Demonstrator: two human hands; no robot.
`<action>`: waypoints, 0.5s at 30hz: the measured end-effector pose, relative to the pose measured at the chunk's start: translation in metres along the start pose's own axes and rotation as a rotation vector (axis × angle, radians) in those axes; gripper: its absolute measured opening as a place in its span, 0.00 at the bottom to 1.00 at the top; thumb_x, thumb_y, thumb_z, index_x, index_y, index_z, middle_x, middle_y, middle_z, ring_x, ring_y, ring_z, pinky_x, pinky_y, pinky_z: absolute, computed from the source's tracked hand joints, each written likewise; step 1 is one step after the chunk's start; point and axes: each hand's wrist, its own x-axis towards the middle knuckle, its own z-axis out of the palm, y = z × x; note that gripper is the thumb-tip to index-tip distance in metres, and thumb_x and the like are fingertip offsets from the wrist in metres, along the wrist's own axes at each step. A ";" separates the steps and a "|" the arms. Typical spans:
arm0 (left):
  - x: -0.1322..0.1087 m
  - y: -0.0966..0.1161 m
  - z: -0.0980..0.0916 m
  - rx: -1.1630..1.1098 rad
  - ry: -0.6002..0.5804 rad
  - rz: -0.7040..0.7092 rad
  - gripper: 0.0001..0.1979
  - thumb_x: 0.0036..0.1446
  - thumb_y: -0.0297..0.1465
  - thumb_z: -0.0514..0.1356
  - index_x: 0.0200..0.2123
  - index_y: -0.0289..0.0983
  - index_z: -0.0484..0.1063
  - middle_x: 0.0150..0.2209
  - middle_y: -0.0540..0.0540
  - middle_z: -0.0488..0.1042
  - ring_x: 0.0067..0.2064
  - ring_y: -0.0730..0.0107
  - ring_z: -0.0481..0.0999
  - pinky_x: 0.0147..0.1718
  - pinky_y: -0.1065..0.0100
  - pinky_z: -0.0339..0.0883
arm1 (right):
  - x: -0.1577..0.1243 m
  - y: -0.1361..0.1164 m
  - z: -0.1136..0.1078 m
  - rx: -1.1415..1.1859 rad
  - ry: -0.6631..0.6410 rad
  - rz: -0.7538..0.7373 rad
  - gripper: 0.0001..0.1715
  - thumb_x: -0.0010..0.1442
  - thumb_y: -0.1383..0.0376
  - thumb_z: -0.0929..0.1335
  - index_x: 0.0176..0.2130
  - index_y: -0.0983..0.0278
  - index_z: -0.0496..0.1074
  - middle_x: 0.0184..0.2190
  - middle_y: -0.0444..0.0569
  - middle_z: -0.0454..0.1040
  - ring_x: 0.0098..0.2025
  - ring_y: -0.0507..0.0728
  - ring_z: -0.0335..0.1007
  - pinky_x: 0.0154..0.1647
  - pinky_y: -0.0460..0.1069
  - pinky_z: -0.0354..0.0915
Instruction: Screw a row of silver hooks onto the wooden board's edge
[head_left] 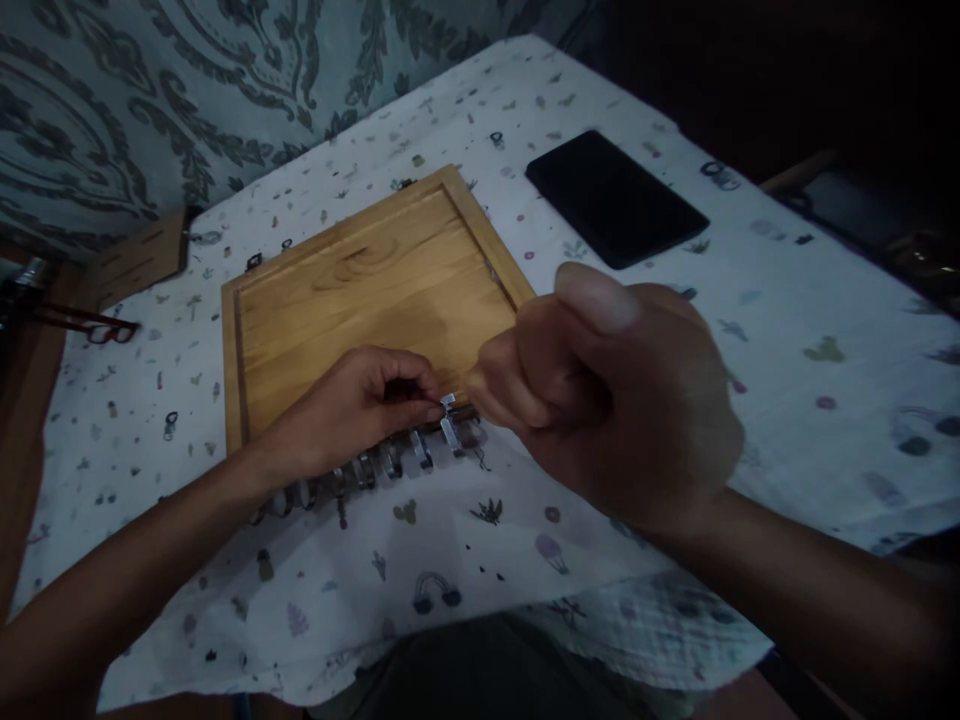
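I see a white cloth-covered desk (322, 565), patterned grey wall (225, 60); left fingers (414, 412) pinch a silver metal clip (452, 437); right fingers (517, 388) curl beside it, grip unclear.

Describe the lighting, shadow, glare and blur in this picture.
Head view: dim overall, nearly black at the upper right; head view: the curled right hand looks blurred and soft-edged; head view: a faint shadow darkens the framed yellow-brown wooden board near the left hand; head view: small bright highlights show on the shiny silver metal strips.
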 end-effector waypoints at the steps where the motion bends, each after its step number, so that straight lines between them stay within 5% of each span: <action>1: 0.000 0.000 0.000 -0.001 0.000 0.003 0.06 0.56 0.30 0.61 0.29 0.34 0.74 0.27 0.48 0.76 0.32 0.70 0.76 0.34 0.69 0.70 | 0.000 0.000 0.000 0.002 0.001 -0.002 0.30 0.65 0.69 0.62 0.13 0.62 0.53 0.13 0.37 0.46 0.14 0.46 0.41 0.17 0.48 0.49; 15: 0.000 0.001 0.001 0.044 0.006 0.008 0.06 0.56 0.30 0.60 0.29 0.36 0.73 0.27 0.50 0.76 0.33 0.69 0.76 0.34 0.68 0.71 | 0.003 -0.001 0.003 0.070 0.018 -0.001 0.36 0.62 0.50 0.65 0.11 0.63 0.53 0.11 0.37 0.47 0.13 0.45 0.41 0.13 0.47 0.45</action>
